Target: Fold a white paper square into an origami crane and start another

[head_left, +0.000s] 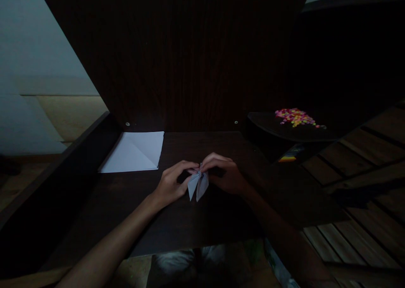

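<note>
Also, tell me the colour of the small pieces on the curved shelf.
The small pieces are multicoloured, mainly pink and yellow, seen in the head view.

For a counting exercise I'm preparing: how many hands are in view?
2: the left hand and the right hand, on opposite sides of the folded paper, fingers touching it. Some fingers are partly hidden; no other hand shows.

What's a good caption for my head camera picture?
Left hand and right hand hold folded paper over a dark desk, with colourful bits on a shelf.
</note>
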`<action>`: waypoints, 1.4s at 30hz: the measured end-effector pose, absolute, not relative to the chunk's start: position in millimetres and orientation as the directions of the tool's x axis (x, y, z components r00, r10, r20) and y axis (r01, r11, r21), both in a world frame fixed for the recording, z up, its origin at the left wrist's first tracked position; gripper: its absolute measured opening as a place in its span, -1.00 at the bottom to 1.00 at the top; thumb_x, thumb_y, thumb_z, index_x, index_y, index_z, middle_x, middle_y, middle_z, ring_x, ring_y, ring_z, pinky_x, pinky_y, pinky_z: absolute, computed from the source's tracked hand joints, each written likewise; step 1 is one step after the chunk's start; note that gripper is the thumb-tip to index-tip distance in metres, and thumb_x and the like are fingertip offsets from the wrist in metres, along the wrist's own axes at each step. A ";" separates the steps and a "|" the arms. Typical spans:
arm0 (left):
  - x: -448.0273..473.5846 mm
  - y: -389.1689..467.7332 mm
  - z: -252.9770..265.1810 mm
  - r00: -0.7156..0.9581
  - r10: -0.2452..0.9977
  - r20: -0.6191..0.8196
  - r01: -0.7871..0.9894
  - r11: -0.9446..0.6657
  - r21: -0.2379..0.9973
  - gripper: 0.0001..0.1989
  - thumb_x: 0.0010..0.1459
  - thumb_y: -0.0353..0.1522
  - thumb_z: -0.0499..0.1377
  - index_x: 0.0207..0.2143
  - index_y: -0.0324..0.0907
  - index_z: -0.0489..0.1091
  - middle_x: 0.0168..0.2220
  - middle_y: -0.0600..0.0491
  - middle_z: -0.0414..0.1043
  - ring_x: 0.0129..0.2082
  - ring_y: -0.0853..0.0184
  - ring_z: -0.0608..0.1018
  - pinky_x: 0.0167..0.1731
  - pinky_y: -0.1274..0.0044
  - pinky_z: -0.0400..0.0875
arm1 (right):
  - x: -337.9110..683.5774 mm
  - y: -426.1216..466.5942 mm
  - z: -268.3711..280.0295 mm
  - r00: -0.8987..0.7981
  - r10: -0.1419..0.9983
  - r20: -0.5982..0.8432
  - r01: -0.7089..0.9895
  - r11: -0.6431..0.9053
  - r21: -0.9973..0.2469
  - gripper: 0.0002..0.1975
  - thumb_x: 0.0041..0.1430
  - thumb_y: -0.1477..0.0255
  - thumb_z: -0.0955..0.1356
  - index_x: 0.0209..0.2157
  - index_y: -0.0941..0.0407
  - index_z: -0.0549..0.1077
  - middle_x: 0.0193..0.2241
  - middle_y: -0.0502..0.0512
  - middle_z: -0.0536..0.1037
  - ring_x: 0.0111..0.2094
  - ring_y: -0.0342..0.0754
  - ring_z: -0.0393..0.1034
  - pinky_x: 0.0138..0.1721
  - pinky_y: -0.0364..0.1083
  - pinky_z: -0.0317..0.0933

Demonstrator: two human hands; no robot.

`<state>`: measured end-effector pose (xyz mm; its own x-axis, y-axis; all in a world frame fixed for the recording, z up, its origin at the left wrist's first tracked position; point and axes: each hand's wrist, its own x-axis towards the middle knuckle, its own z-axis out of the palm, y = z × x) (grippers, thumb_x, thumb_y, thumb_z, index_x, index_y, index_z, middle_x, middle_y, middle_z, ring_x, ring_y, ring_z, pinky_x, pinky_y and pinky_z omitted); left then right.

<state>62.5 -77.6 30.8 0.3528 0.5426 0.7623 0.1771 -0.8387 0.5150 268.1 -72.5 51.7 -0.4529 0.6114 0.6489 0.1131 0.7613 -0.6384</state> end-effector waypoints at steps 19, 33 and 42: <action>61.9 -77.3 29.1 0.351 0.567 0.745 0.231 -0.824 0.518 -0.78 0.19 -0.45 0.20 -0.09 -0.21 0.44 -0.24 -0.05 0.56 -0.29 0.33 0.61 -0.24 0.50 0.53 | 267.5 -74.3 51.7 -0.438 0.621 0.650 0.234 0.777 -0.585 -0.95 0.14 0.41 0.43 -0.32 0.04 0.57 -0.33 0.08 0.42 -0.27 -0.02 0.34 -0.19 0.03 0.27; 62.1 -77.9 32.4 0.355 0.508 0.785 0.236 -0.861 0.450 -0.83 0.21 -0.46 0.18 -0.13 -0.22 0.48 -0.23 -0.08 0.59 -0.27 0.31 0.62 -0.24 0.50 0.54 | 266.4 -71.3 46.3 -0.484 0.611 0.626 0.133 0.759 -0.638 -0.92 0.19 0.42 0.39 -0.27 0.08 0.52 -0.40 0.09 0.53 -0.33 -0.03 0.41 -0.28 -0.03 0.31; 62.0 -78.0 32.1 0.340 0.505 0.793 0.236 -0.862 0.448 -0.83 0.20 -0.47 0.19 -0.14 -0.22 0.48 -0.26 -0.07 0.57 -0.29 0.33 0.61 -0.28 0.52 0.53 | 265.9 -74.5 49.3 -0.449 0.634 0.630 0.173 0.753 -0.635 -0.94 0.15 0.50 0.40 -0.30 0.08 0.49 -0.37 0.06 0.50 -0.33 -0.07 0.41 -0.29 -0.08 0.30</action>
<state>62.0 -78.0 32.1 0.3398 0.5052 0.7933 0.2359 -0.8623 0.4482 265.9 -74.5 49.3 -0.4488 0.6343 0.6295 0.1726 0.7527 -0.6354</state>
